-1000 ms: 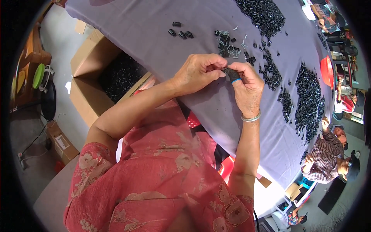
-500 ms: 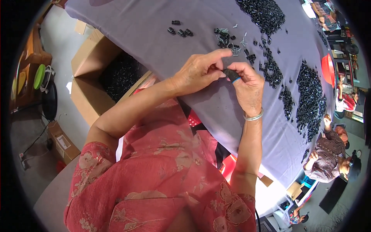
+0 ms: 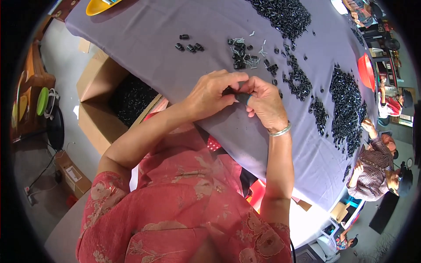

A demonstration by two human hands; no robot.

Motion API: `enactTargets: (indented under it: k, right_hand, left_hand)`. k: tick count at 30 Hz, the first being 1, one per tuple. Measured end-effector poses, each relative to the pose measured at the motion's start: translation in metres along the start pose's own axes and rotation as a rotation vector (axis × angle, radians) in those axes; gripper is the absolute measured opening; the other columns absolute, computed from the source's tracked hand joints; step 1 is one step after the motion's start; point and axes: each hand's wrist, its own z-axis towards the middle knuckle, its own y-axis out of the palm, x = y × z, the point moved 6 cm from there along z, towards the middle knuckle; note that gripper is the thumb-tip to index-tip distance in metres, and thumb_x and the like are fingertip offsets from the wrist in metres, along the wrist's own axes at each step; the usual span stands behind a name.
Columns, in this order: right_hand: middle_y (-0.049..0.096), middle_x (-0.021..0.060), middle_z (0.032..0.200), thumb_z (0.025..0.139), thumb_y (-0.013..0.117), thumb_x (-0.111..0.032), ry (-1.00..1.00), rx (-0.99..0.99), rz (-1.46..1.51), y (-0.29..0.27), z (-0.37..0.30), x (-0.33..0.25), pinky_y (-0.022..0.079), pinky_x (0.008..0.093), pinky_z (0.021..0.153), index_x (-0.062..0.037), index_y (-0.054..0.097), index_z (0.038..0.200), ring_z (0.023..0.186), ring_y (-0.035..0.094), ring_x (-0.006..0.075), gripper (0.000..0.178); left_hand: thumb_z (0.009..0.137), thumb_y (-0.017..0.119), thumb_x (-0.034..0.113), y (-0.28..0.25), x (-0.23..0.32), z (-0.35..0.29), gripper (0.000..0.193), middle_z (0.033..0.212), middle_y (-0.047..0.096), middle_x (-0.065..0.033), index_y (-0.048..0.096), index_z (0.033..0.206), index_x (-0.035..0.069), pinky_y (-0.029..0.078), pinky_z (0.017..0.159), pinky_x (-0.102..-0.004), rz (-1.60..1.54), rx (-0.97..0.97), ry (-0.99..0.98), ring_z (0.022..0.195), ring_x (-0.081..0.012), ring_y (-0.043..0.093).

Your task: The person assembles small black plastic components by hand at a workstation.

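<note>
Over the near part of the cloth, my left hand and my right hand meet fingertip to fingertip, both closed in a pinch. Whatever sits between them is small and dark, mostly covered by the fingers, so its kind is hidden. A dark finger cot with a blue edge covers my right thumb. Just beyond the hands lies a mixed group of black plastic parts and silvery screws. Farther left, several black pieces lie in a small cluster.
Large heaps of black parts spread over the grey tablecloth. An open cardboard box of black pieces stands left, below the table edge. A yellow dish is at the far left, a red basin at right. Other people sit along the right.
Both hands have shifted left and slightly nearer, and my left index finger has curled in. The view has moved, bringing the yellow dish into sight.
</note>
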Motion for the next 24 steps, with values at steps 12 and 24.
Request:
enactTargets:
  k: [12, 24]
  right_hand:
    - [0.058, 0.0046, 0.076, 0.07, 0.046, 0.01, 0.182, -0.138, -0.006, 0.002, 0.005, 0.006, 0.043, 0.0214, 0.039, -0.0011, 0.056, 0.091, 0.047, 0.054, 0.0081, 0.025]
    - [0.063, 0.0079, 0.086, 0.074, 0.042, 0.012, -0.01, 0.087, 0.018, -0.007, 0.0, 0.009, 0.05, 0.023, 0.047, 0.0009, 0.06, 0.097, 0.055, 0.058, 0.0107, 0.031]
  left_hand:
    - [0.063, 0.064, -0.008, 0.005, 0.007, 0.0, 0.055, 0.082, 0.065, -0.004, 0.062, 0.115, 0.01, 0.046, 0.072, -0.0367, 0.128, -0.107, 0.12, 0.077, -0.0248, 0.063]
    - [0.069, 0.067, -0.006, -0.01, 0.008, 0.004, 0.03, 0.083, 0.06, -0.0073, 0.062, 0.096, 0.006, 0.046, 0.069, -0.0376, 0.107, 0.118, 0.094, 0.078, -0.0279, 0.059]
